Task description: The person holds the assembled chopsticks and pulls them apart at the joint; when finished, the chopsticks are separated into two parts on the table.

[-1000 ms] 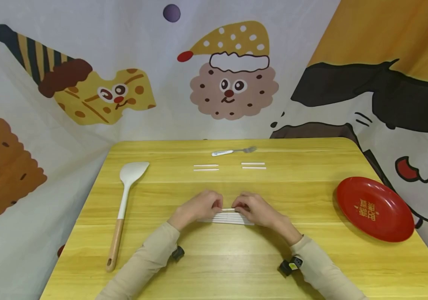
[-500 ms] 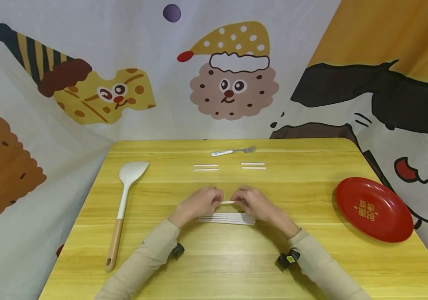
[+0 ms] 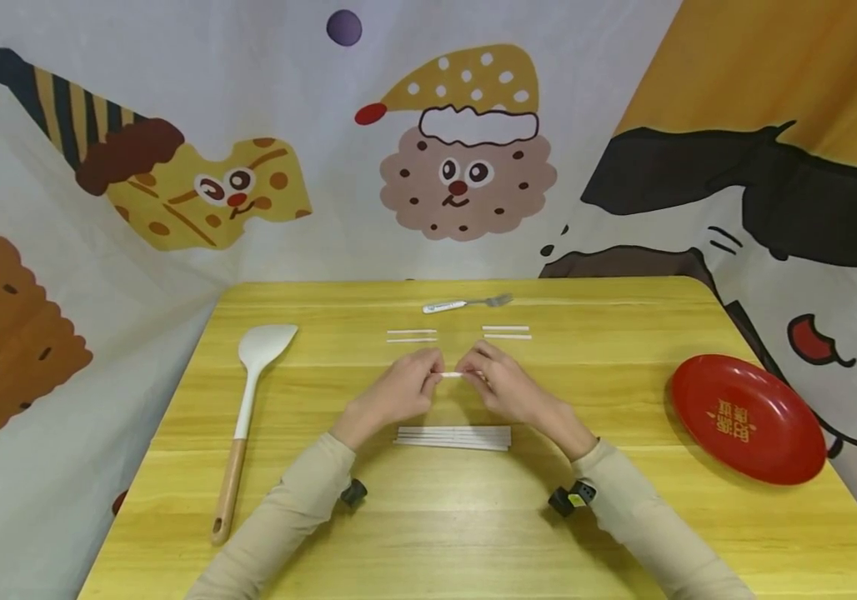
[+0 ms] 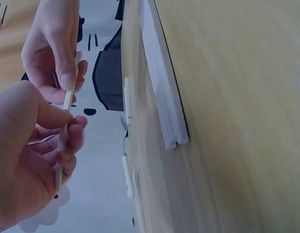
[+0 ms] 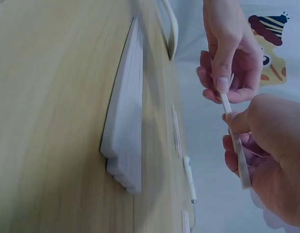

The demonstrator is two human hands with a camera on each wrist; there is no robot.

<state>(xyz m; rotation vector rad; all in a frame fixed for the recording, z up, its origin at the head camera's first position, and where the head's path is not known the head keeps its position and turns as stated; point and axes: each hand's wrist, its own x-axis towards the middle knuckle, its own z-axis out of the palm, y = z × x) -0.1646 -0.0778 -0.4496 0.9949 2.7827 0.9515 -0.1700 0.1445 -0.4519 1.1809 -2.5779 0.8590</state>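
Both hands pinch one slim white stick [image 3: 452, 374], lifted off the tabletop, between thumbs and fingers. The left hand [image 3: 398, 390] has its left part and the right hand [image 3: 509, 392] its right part, with a short length showing between them. In the right wrist view, one end of the stick [image 5: 241, 167] sticks out below the right hand [image 5: 281, 141]. Nearer the person, several long white sticks [image 3: 453, 437] lie side by side on the table. Beyond the hands lie two short sticks [image 3: 412, 332] at left and two more short sticks [image 3: 507, 327] at right.
A fork [image 3: 447, 307] with a white handle lies near the table's far edge. At the left rests a white spatula [image 3: 248, 379] with a wooden handle. A red oval plate [image 3: 784, 408] with gold characters sits at the right. Behind hangs a cartoon-printed cloth [image 3: 353, 200].
Both hands have moved away from the person with the stick, from just above the long sticks to near the short pairs. The long sticks are now fully uncovered.
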